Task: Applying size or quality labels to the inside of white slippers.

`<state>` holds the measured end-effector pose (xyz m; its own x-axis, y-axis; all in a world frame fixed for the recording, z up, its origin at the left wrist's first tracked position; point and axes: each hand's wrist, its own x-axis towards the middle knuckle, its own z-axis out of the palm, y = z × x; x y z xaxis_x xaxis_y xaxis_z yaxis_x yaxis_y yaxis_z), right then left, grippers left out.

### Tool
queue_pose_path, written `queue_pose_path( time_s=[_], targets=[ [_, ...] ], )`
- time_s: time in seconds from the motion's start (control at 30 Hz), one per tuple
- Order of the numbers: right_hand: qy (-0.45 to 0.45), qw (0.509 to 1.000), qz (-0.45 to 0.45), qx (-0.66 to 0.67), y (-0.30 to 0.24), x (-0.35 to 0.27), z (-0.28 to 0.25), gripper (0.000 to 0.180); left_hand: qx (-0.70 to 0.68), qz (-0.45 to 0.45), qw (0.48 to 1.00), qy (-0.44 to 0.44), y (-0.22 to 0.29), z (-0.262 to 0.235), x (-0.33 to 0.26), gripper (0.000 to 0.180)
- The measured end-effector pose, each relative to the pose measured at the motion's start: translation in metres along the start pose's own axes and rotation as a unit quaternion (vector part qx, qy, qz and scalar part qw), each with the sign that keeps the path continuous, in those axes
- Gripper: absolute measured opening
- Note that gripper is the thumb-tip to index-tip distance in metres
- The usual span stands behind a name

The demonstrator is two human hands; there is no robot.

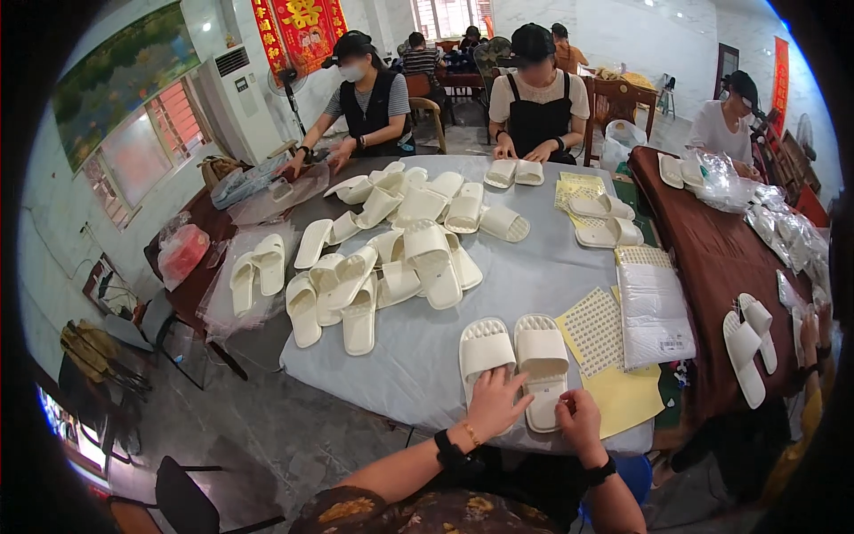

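A pair of cream slippers lies side by side in front of me at the near edge of the table. Over the left slipper point(485, 345) rests my left hand point(496, 405), palm down, its fingers spread toward the right slipper point(543, 349). Beside that slipper's heel is my right hand point(580, 416), with the fingers curled in a pinch; whatever they hold, if anything, is too small to make out. A sheet of small stickers point(594, 334) lies right of the pair, partly over a yellow sheet point(627, 400).
A heap of cream slippers point(427, 254) covers the table's middle. A white plastic package point(654, 311) lies to the right. Across the table one person point(534, 111) handles slippers; another point(374, 111) reaches over plastic bags. More slippers point(743, 356) lie on the brown table at right.
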<state>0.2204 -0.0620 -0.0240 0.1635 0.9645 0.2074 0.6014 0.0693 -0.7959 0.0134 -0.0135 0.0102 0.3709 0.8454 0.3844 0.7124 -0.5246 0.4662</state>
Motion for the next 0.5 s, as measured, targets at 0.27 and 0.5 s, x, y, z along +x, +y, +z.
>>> queue_pose_path(
  time_s=[0.27,0.5],
  targets=[
    [-0.047,0.985,0.064,0.155,-0.003,0.001,-0.019,0.009,0.098,-0.05,0.992,-0.068,-0.009,0.037,0.033,0.056],
    [0.071,0.926,-0.227,0.292,-0.139,-0.009,-0.177,0.005,0.052,-0.035,0.997,-0.035,-0.024,-0.026,0.024,0.055]
  ],
)
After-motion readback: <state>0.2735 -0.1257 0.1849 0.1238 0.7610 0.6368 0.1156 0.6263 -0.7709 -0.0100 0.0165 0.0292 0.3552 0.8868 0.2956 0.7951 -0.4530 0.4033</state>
